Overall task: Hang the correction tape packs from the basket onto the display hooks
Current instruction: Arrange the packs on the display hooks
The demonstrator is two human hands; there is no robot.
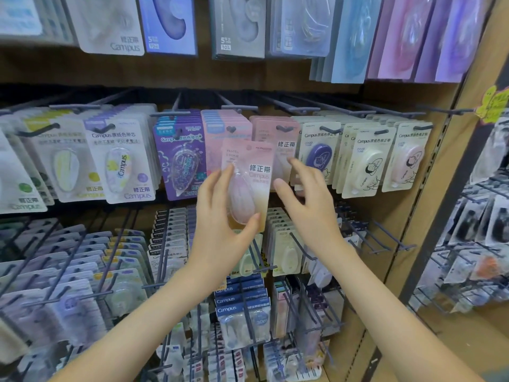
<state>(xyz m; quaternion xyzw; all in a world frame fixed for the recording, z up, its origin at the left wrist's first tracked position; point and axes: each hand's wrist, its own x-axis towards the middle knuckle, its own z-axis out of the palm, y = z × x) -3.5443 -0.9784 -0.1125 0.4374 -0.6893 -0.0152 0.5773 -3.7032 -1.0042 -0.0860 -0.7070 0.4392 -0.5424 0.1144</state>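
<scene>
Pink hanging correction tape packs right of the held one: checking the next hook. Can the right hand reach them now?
Probably yes. The right hand is open, its fingertips at the pink hanging correction tape packs, nothing between; the left hand holds the loose pink pack to the side.

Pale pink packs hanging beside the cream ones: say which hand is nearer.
Right. The right hand has fingertips at the pale pink packs; the left hand sits lower-left, holding a loose pack.

Even bright overhead light, soft shadows. Centre sharp; edges blurred and bowed by the wide-angle lens. Mild glare on top-row blister packs [407,37].
</scene>
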